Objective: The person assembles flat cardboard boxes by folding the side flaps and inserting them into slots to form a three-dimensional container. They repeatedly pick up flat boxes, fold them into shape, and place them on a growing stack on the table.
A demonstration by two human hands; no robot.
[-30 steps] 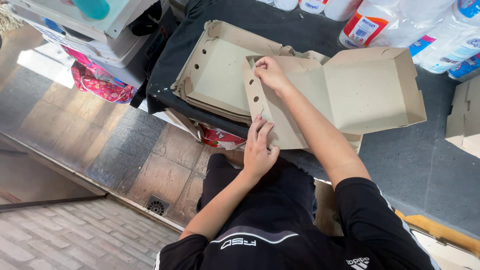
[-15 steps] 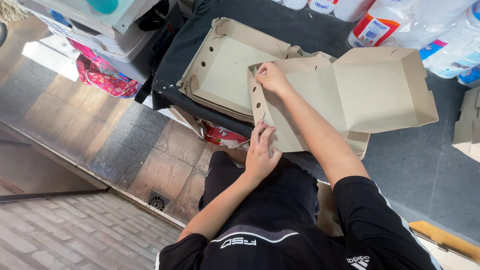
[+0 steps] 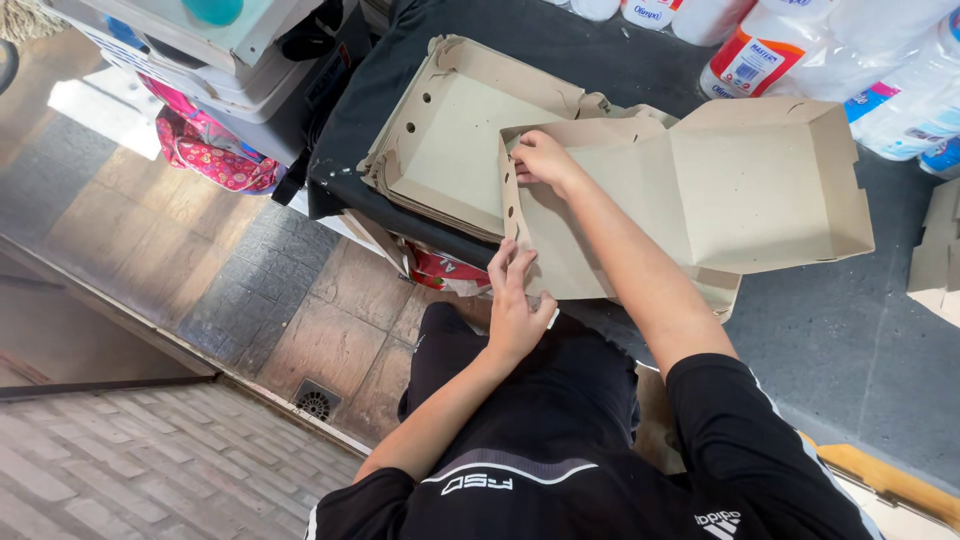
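Observation:
A brown cardboard box (image 3: 740, 190) lies half unfolded on a dark-covered table (image 3: 830, 350), lid side raised at the right. My left hand (image 3: 518, 305) pinches the near corner of its upright left flap. My right hand (image 3: 543, 160) presses on the far end of that same flap, fingers curled over the edge. Under the box and to its left is a stack of flat cardboard boxes (image 3: 440, 150) with small round holes.
White plastic bottles and packs (image 3: 830, 50) line the table's far right edge. A pink patterned bag (image 3: 205, 155) and plastic bins (image 3: 190, 50) stand at the left. Stone floor with a round drain (image 3: 315, 404) lies below. More cardboard (image 3: 935, 250) sits at the right edge.
Both hands have stayed on the box's left flap, with the left fingers closing tighter on the near corner. The view has shifted slightly.

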